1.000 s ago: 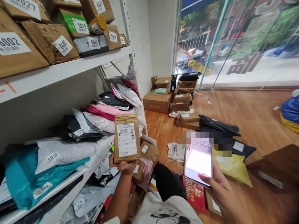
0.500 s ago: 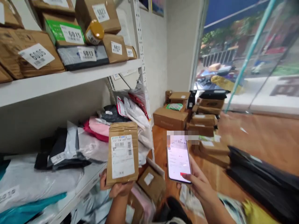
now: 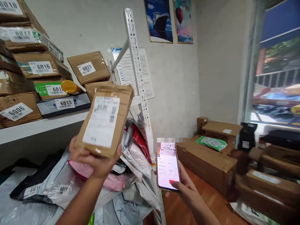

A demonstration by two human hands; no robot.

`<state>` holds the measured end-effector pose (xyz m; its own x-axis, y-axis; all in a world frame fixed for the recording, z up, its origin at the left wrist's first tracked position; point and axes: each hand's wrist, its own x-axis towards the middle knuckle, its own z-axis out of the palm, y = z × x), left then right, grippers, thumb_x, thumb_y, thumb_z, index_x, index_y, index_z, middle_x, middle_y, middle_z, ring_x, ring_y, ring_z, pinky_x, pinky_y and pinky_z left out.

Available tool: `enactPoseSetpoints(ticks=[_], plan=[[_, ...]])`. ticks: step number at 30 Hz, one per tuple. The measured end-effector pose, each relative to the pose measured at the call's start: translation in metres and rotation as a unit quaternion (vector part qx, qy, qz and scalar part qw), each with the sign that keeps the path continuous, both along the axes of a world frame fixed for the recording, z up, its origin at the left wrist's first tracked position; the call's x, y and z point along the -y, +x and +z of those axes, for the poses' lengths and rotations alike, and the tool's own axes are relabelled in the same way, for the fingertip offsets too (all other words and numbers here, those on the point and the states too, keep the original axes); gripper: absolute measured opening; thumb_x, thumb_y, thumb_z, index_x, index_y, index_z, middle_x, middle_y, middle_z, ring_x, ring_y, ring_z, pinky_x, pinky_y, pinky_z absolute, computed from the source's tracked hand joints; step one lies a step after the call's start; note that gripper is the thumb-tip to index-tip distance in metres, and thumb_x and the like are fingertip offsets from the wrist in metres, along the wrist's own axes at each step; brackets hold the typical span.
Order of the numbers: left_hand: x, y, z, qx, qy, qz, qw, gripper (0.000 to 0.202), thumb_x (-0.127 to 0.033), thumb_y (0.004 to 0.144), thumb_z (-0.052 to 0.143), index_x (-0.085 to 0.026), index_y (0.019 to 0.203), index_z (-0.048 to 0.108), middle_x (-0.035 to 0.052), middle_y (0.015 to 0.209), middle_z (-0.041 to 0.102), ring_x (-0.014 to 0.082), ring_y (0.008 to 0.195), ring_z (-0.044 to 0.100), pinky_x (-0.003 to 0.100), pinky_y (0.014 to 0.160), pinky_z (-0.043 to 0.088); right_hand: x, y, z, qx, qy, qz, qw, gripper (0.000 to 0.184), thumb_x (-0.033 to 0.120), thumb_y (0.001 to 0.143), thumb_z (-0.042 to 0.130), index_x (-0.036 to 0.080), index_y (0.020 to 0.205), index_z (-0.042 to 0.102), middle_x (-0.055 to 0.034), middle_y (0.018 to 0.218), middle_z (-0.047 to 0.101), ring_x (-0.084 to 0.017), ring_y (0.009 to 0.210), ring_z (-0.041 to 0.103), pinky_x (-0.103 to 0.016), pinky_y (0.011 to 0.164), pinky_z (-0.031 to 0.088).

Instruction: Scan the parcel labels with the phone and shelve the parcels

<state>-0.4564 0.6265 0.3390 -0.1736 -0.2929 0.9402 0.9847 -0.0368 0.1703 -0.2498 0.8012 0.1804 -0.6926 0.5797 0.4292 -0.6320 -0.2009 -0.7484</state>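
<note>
In the head view, the landmark is the tall white perforated metal shelf post (image 3: 134, 53). One rectangular brown cardboard box with a white shipping label (image 3: 104, 120) tilts in the air just left of the post; the left hand (image 3: 97, 164) grasps it from below, fingers curled round its lower edge. One thin phone with a lit screen (image 3: 167, 168) is right of the post's lower part, gripped by the right hand (image 3: 185, 184), its thumb over a red patch on the screen. The screen text is too blurred to read with confidence.

The step in hand looks like holding the labelled box up at the shelving while working the phone. The next move probably calls for a firm left grip and care not to knock the post.

Left of the post, the white metal shelf (image 3: 53, 125) bears at least seven parcels with numbered labels, plus one round container with a yellow cap (image 3: 70, 87). Below that shelf, left of the post, lie one pink plastic parcel (image 3: 114, 182) and one red plastic parcel (image 3: 142, 140) among grey and white bags. Right of the post are two framed wall pictures (image 3: 159, 20) and one green-and-white plastic packet (image 3: 212, 143) on stacked cartons.
</note>
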Motion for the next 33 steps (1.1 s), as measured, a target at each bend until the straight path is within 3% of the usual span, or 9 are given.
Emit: enactPoseSetpoints(ticks=[6, 8, 10, 13, 18, 21, 25, 29, 33], plan=[[-0.056, 0.032, 0.133, -0.064, -0.008, 0.056, 0.996, 0.067, -0.049, 0.071, 0.073, -0.021, 0.114, 0.031, 0.0079, 0.127, 0.031, 0.0277, 0.128, 0.041, 0.056, 0.104, 0.039, -0.035, -0.013, -0.004, 0.015, -0.033, 0.014, 0.999, 0.109, 0.025, 0.072, 0.074, 0.029, 0.159, 0.008, -0.0138, 0.122, 0.071, -0.035, 0.095, 0.071, -0.034, 0.048, 0.056], [-0.073, 0.038, 0.153, -0.057, -0.019, 0.094, 0.994, 0.058, -0.049, 0.078, 0.066, -0.019, 0.117, 0.034, 0.0102, 0.133, 0.026, 0.0321, 0.133, 0.038, 0.059, 0.1, 0.04, -0.04, -0.015, -0.007, 0.024, -0.039, 0.014, 0.999, 0.11, 0.026, 0.071, 0.075, 0.028, 0.159, 0.009, -0.0141, 0.123, 0.071, -0.038, 0.1, 0.07, -0.034, 0.048, 0.056], [-0.083, 0.045, 0.152, -0.053, -0.026, 0.097, 0.994, 0.056, -0.049, 0.078, 0.068, -0.021, 0.115, 0.035, 0.0103, 0.132, 0.026, 0.034, 0.133, 0.037, 0.06, 0.099, 0.041, -0.043, -0.016, -0.01, 0.033, -0.04, 0.012, 0.999, 0.11, 0.028, 0.07, 0.076, 0.029, 0.159, 0.011, -0.013, 0.129, 0.069, -0.039, 0.106, 0.068, -0.034, 0.049, 0.056], [-0.082, 0.059, 0.119, -0.011, -0.052, 0.03, 0.998, 0.065, -0.049, 0.069, 0.078, -0.024, 0.106, 0.031, 0.0091, 0.12, 0.033, 0.0298, 0.123, 0.044, 0.057, 0.098, 0.044, -0.048, -0.014, -0.016, 0.039, -0.048, 0.005, 0.998, 0.107, 0.03, 0.072, 0.076, 0.033, 0.158, 0.014, -0.0095, 0.135, 0.066, -0.038, 0.108, 0.068, -0.033, 0.048, 0.056], [-0.045, 0.069, 0.019, 0.018, -0.169, -0.075, 0.983, 0.068, -0.044, 0.06, 0.08, -0.026, 0.096, 0.026, 0.0105, 0.119, 0.037, 0.0286, 0.118, 0.046, 0.051, 0.096, 0.048, -0.064, -0.013, -0.039, 0.051, -0.065, 0.003, 0.997, 0.108, 0.032, 0.069, 0.08, 0.034, 0.158, 0.019, -0.0115, 0.132, 0.067, -0.034, 0.086, 0.07, -0.036, 0.047, 0.056], [-0.008, 0.048, -0.039, 0.004, -0.207, -0.032, 0.978, 0.068, -0.038, 0.055, 0.08, -0.028, 0.095, 0.026, 0.0121, 0.128, 0.037, 0.0335, 0.127, 0.042, 0.053, 0.093, 0.048, -0.067, -0.012, -0.051, 0.064, -0.093, -0.017, 0.993, 0.109, 0.031, 0.065, 0.082, 0.034, 0.157, 0.023, -0.0111, 0.139, 0.061, -0.032, 0.079, 0.069, -0.037, 0.046, 0.056], [0.059, -0.003, -0.098, 0.014, -0.19, 0.125, 0.974, 0.061, -0.034, 0.054, 0.078, -0.028, 0.087, 0.028, 0.013, 0.124, 0.037, 0.0364, 0.124, 0.043, 0.057, 0.091, 0.047, -0.052, -0.01, -0.047, 0.078, -0.079, -0.018, 0.994, 0.105, 0.033, 0.068, 0.079, 0.035, 0.157, 0.023, -0.0103, 0.137, 0.063, -0.033, 0.085, 0.071, -0.035, 0.046, 0.054], [0.146, -0.054, -0.128, 0.083, -0.166, 0.295, 0.937, 0.057, -0.044, 0.053, 0.077, -0.026, 0.079, 0.029, 0.0119, 0.12, 0.036, 0.0373, 0.125, 0.042, 0.058, 0.098, 0.046, -0.03, -0.022, -0.035, 0.101, -0.045, 0.028, 0.993, 0.105, 0.034, 0.07, 0.077, 0.031, 0.157, 0.02, -0.0133, 0.124, 0.072, -0.039, 0.1, 0.07, -0.035, 0.049, 0.054], [0.222, -0.099, -0.122, 0.24, -0.069, 0.353, 0.901, 0.071, -0.06, 0.045, 0.078, -0.027, 0.084, 0.029, 0.0068, 0.115, 0.035, 0.0365, 0.13, 0.036, 0.058, 0.106, 0.044, -0.005, -0.063, -0.036, 0.08, -0.055, 0.11, 0.989, 0.115, 0.036, 0.063, 0.079, 0.027, 0.159, 0.015, -0.0177, 0.122, 0.072, -0.045, 0.105, 0.068, -0.037, 0.043, 0.053]])
